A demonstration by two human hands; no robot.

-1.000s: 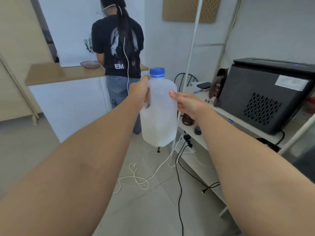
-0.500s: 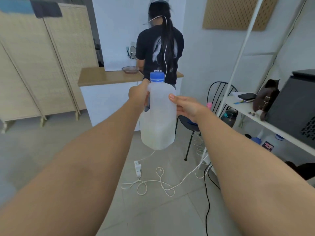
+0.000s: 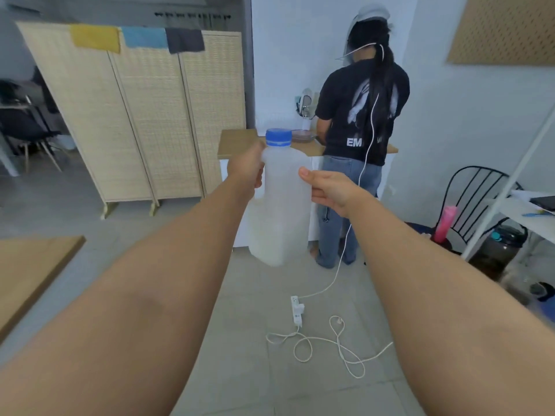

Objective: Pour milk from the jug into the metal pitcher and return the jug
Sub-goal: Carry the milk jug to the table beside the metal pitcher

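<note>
Jug [image 3: 280, 205], capped, gripped upright by both hands [image 3: 244, 171] [image 3: 329, 190] over tiled floor [image 3: 240, 340]; bench [image 3: 237, 141] and folding screen [image 3: 144, 115] beyond.

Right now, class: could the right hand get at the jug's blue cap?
Probably yes. The right hand holds the jug just below its blue cap, which stands uncovered, while the left hand grips the handle side.

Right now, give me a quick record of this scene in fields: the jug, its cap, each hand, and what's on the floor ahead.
jug: translucent plastic jug, held upright in the air, a little milk at the bottom
cap: blue cap, still on
left hand: left hand grips the jug's handle side
right hand: right hand holds the jug's other side, thumb on its front
metal pitcher: not in view
floor ahead: white power strip with its cord lying loose
</note>
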